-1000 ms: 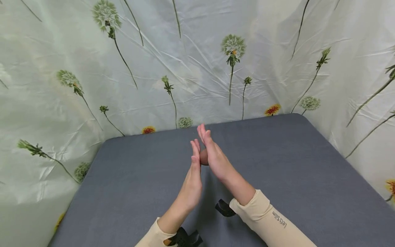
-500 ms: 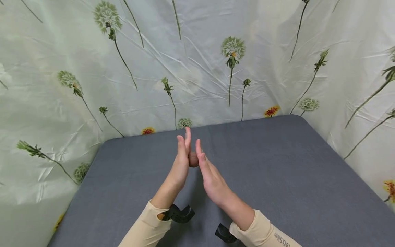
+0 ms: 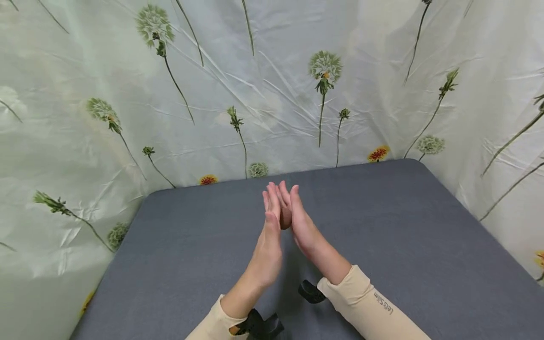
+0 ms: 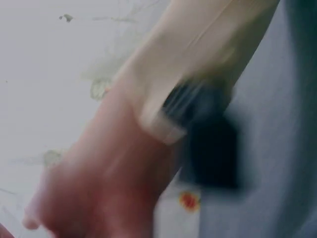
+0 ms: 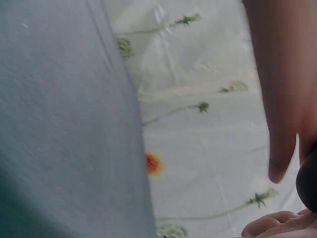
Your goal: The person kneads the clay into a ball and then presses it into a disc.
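A small brown rounded lump [image 3: 285, 218] sits between two facing palms, raised above the grey table; its material cannot be told. My left hand [image 3: 264, 252] presses it from the left with straight fingers pointing up and away. From the right, my right hand [image 3: 306, 230] lies flat against it, fingers extended too. Both hands hide much of the lump's sides. In the right wrist view the lump [image 5: 309, 186] shows dark at the right edge, between two hands. Motion blurs the left wrist view, where a hand, a sleeve and a black wrist device [image 4: 210, 144] appear.
The grey table [image 3: 191, 245] spreads beneath both arms. Behind it and along its sides hangs a pale curtain [image 3: 280, 94] printed with dandelions and orange flowers. Black wrist devices [image 3: 311, 292] stick out below the cream sleeves [image 3: 365, 302].
The hands slide against each other in opposite directions: the left went forward, then back; the right went back, then forward. The lump shifted left, then right, staying between the palms.
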Motion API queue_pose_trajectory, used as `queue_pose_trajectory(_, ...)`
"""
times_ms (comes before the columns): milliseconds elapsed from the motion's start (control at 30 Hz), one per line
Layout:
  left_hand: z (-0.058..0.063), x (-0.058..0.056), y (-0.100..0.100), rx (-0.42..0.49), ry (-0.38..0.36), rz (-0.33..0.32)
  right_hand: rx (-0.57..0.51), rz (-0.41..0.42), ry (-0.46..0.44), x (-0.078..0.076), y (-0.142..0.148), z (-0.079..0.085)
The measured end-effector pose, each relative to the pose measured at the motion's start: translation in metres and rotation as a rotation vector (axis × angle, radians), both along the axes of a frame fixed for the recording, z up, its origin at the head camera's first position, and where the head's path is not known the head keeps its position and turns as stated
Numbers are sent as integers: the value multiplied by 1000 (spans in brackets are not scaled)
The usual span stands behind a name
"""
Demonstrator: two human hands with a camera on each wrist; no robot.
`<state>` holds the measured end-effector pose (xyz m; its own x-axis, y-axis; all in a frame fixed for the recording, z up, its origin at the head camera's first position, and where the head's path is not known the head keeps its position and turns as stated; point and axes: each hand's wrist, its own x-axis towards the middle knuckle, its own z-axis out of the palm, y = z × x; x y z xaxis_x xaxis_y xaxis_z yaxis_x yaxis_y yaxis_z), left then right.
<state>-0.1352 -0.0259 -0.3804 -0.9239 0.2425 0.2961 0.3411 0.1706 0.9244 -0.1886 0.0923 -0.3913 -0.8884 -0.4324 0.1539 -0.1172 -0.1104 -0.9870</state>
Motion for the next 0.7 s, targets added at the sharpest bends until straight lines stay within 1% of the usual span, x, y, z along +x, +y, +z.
queue_pose_trajectory(67,5,-13,-4,5,-2,21,2,11,11,8,-3,-5)
queue_pose_trajectory(167,6,-32,-11,57,-62,28,27,-13,60,21,-7,-7)
queue_pose_trajectory(233,3,-37,-14,79,-112,20,45,-45,99,27,-9,-5)
queue_pose_trajectory(267,0,-37,-14,85,-132,14,55,-62,118,28,-9,-2)
queue_pose_trajectory(333,-5,-30,-13,69,-147,1,62,-94,150,27,-7,4)
queue_pose_trajectory(433,-10,-13,-8,33,-158,-57,67,-114,175,20,-2,15)
queue_pose_trajectory(500,-12,-4,-5,34,-156,-90,72,-109,179,12,1,22)
queue_pose_trajectory(600,-10,7,-3,70,-143,-120,82,-70,146,2,4,26)
queue_pose_trajectory(700,-2,9,-5,98,-135,-131,82,-42,95,-1,3,20)
